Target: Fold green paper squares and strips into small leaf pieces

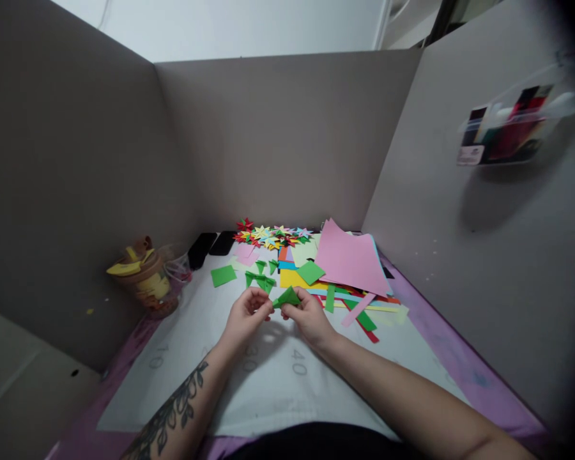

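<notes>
Between my two hands, above the white mat (211,402), is a folded green paper piece (287,298). My right hand (307,314) pinches its wide end between thumb and fingers. At the narrow left end, the thumb and fingers of my left hand (252,311) are closed on the same piece. Just beyond my left hand lie several folded green paper pieces (260,281). Flat green paper squares rest nearby, one on the left (223,275) and one on the right (311,273).
Folded multicoloured paper stars (268,237) crowd the back. Pink sheets (352,259) and coloured paper strips (361,314) lie at the right. On the left stand a decorated pot (146,281), a clear plastic cup (178,265) and two black flat objects (202,249). Grey partitions (287,140) enclose the table.
</notes>
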A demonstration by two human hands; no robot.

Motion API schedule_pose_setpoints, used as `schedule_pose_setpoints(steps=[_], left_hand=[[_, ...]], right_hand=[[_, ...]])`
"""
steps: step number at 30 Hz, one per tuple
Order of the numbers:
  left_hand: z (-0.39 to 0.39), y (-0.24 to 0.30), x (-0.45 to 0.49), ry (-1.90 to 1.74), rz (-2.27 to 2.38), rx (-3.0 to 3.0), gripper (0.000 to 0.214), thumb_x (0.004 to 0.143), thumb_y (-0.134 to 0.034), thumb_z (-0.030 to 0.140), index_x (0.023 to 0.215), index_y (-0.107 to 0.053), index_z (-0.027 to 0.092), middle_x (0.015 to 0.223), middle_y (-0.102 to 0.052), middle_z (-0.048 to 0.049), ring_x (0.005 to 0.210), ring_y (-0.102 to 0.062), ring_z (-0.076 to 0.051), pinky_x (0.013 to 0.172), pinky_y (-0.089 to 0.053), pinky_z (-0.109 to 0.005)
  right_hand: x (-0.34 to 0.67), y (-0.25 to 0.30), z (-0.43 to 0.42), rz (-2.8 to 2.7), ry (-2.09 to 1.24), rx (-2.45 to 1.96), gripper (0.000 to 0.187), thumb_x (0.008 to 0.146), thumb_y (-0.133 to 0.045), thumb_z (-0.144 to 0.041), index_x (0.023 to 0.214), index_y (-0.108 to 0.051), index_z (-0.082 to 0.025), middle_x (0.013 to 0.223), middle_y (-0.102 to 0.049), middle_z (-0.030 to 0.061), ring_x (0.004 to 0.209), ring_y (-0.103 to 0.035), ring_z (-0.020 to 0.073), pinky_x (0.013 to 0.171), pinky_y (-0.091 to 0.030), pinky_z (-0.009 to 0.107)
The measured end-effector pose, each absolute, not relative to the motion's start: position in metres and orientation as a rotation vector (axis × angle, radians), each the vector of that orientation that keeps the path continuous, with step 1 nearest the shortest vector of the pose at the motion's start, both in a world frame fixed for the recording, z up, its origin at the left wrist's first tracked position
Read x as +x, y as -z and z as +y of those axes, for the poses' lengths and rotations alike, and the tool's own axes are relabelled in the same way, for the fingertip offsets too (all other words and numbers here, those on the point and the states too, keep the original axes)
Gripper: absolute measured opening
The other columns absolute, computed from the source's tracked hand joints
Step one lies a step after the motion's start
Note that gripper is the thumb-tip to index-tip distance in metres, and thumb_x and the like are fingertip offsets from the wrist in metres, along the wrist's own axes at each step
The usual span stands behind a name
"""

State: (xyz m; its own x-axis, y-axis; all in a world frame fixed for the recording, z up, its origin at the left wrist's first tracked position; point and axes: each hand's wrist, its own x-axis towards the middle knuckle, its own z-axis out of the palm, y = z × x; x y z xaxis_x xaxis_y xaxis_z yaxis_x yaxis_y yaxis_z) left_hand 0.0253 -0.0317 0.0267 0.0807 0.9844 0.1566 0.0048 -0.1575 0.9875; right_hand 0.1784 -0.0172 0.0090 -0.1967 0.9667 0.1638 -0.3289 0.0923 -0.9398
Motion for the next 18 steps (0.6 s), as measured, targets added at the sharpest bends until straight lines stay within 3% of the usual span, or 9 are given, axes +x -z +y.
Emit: schedule_pose_setpoints(steps=[6,11,18], left_hand=[[-0.0306,-0.0272,0.0281,-1.187,1.01,1.27,0.025,0.063,-0.069,0.024,0.078,-0.05,0.016,0.068,-0.053,0.0035,0.058,-0.052,-0.009,0.056,-0.046,-0.022],[-0.0301,-0.0239,0.0281,-1.277,1.095,1.304,0.02,0.063,-0.067,0.021,0.072,-0.05,0.016,0.064,-0.051,0.0045,0.055,-0.05,-0.008,0.054,-0.041,-0.02],[-0.0312,-0.0214,0.0304,-1.215,1.17,1.477,0.016,0.069,-0.062,0.021,0.076,-0.049,0.016,0.063,-0.053,0.0032,0.057,-0.05,-0.009,0.055,-0.038,-0.02]], right_hand=[[0.181,-0.0092,-0.0193,-1.322,-1.34,-0.798,0.009,0.067,-0.061,-0.018,0.072,-0.053,-0.019,0.063,-0.055,-0.0036,0.06,-0.052,0.0114,0.059,-0.042,0.023],[0.1782,-0.0112,-0.024,-1.314,-1.415,-0.756,0.029,0.064,-0.066,-0.02,0.09,-0.053,-0.021,0.082,-0.06,-0.0009,0.071,-0.056,0.0139,0.064,-0.045,0.025],[0.1774,-0.0089,-0.0202,-1.229,-1.331,-0.874,0.022,0.066,-0.064,-0.021,0.081,-0.049,-0.019,0.063,-0.054,-0.0057,0.054,-0.051,0.01,0.053,-0.04,0.022]])
